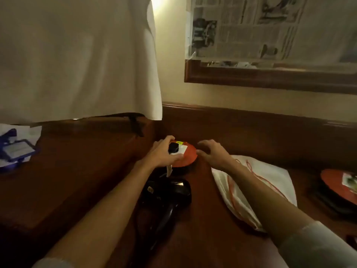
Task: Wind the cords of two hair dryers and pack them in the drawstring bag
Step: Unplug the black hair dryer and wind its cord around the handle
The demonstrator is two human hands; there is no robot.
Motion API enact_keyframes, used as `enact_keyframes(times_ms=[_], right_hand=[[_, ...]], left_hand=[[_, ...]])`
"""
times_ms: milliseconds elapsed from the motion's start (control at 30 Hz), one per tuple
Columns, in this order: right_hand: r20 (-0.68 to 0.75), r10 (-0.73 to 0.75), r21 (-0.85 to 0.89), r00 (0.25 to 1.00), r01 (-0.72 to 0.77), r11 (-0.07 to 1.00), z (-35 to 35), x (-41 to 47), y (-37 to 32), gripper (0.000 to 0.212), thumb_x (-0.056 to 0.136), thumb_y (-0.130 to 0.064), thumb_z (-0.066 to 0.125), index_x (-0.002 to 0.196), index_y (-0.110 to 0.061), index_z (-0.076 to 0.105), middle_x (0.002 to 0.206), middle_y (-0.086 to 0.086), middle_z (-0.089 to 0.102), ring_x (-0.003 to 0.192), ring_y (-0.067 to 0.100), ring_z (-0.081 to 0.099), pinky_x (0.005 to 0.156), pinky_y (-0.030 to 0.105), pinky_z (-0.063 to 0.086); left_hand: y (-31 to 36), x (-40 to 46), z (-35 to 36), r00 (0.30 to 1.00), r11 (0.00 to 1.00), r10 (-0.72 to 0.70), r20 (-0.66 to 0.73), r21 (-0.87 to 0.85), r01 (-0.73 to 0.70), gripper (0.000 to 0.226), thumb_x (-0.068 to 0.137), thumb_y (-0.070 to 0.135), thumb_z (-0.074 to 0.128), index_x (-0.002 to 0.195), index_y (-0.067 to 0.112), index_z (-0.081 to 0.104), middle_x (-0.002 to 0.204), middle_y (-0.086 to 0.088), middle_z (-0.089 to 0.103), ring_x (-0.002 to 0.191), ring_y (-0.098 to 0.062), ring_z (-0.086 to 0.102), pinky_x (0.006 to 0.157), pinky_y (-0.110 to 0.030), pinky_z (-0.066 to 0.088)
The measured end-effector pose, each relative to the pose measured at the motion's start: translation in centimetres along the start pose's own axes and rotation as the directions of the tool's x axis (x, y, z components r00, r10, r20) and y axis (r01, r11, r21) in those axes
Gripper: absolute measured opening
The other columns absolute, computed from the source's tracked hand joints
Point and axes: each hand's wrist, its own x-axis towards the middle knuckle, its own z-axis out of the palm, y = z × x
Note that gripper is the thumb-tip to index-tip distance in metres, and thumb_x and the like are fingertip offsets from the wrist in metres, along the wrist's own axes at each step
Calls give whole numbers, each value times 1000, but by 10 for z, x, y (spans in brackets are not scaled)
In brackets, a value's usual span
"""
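Hair dryer (167, 192), black, lies at lower centre of frame on dark wooden tabletop (81, 171), between both forearms; cord details too dark to tell. Left hand (162, 153), centre of frame, fingers curled around a black plug (173, 147), holding it over an orange-red disc (183, 155) w/ white label and small yellow sticker. A white tag (169, 171) hangs below the hand. Disc sits on a black base; could be the rear of a 2nd dryer, cannot tell. Right hand (211, 153), just right of disc, fingers bent and loosely spread, fingertips at disc edge; grips nothing visible. White drawstring bag (270, 182) w/ red cord lies flat at centre right, partly under right forearm. Second orange-red disc item (340, 188) w/ label at right edge of frame, well apart from bag. Blue-and-white object (15, 149) on paper at left edge. White cloth (77, 55) hangs across upper left. Wood-framed panel covered w/ newspaper (270, 28) at upper right.
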Motion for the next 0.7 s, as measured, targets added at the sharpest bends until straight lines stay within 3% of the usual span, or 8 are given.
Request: enact_keyframes(times_ms=[100,200,400,533,700], right_hand=[[62,-36,-5,997,36,999,18,31,-5,45,99,-30,57,142,-20,54,147,11,50,137,32,44,111,46,42],[121,19,-32,992,-15,999,38,51,-8,50,100,-32,56,148,-21,48,155,11,40,142,33,37,113,52,39],[184,-20,-137,983,46,989,69,63,17,55,103,-57,35,153,-36,36,163,5,26,146,30,27,115,59,28],[109,-55,-126,993,69,990,81,58,28,55,102,-60,29,154,-40,33,161,0,25,144,25,28,112,53,31],[93,-22,-151,995,36,988,69,80,15,55,99,-62,40,145,-32,50,140,6,43,132,26,38,108,50,33]], left_hand=[[-4,24,9,1000,983,8,19,183,-12,82,88,60,67,153,22,36,154,-8,46,142,-33,39,112,-46,37],[-18,38,20,999,962,-11,49,274,-3,90,87,69,61,156,21,30,158,-7,40,146,-32,34,116,-47,31],[-46,41,39,990,993,-79,114,92,69,108,83,67,69,163,32,6,173,0,2,158,-29,9,124,-54,22],[-50,39,43,995,997,-63,73,46,60,106,82,65,71,162,36,8,173,3,2,158,-27,10,122,-52,24],[-50,41,42,992,995,-102,68,28,100,113,75,72,72,161,38,7,172,0,9,156,-30,18,118,-57,32]])
